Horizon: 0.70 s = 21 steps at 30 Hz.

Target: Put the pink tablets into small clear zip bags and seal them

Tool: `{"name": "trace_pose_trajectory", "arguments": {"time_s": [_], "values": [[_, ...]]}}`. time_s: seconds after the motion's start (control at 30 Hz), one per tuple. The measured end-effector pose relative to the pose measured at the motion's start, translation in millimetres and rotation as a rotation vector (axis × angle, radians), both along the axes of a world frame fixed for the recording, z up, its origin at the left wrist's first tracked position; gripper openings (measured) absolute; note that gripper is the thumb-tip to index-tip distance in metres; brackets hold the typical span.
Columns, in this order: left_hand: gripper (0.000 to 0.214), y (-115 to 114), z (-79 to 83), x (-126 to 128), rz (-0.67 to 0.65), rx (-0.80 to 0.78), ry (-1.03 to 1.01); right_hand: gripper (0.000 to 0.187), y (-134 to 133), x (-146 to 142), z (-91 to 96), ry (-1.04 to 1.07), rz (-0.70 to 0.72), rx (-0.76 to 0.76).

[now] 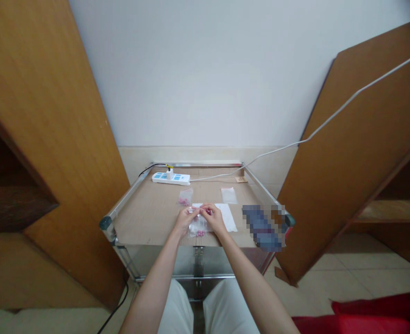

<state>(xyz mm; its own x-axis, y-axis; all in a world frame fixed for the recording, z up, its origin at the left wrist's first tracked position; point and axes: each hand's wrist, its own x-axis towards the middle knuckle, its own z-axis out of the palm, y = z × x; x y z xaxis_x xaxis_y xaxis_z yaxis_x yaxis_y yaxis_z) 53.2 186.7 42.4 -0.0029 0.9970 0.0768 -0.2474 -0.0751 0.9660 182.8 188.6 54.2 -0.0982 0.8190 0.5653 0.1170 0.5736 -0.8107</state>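
Two hands, the left hand (184,220) and the right hand (214,219), meet and pinch something small, too small to tell what. Under them lies a clear bag (198,227) with pink bits (200,233). Another bag (185,196) and white paper (227,217) lie near, on cardboard (145,218). A white power strip (170,178) sits behind. No words can be read.

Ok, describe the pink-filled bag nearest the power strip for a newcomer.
Find the white power strip at the back of the cardboard-topped table. Just in front lies a small clear bag with pink pieces in its lower corner; the bag to its right shows no pink, and the other pink bag lies nearer the front edge.
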Motion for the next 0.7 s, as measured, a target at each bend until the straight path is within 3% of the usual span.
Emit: {"name": "trace_pose_trajectory", "arguments": {"time_s": [0.7], "values": [[0.028,-1.2,4.0,3.4,0.076,-0.023,-0.053,0.016,1.0,-1.7,0.2,0.0,-0.025,-0.011]]}}
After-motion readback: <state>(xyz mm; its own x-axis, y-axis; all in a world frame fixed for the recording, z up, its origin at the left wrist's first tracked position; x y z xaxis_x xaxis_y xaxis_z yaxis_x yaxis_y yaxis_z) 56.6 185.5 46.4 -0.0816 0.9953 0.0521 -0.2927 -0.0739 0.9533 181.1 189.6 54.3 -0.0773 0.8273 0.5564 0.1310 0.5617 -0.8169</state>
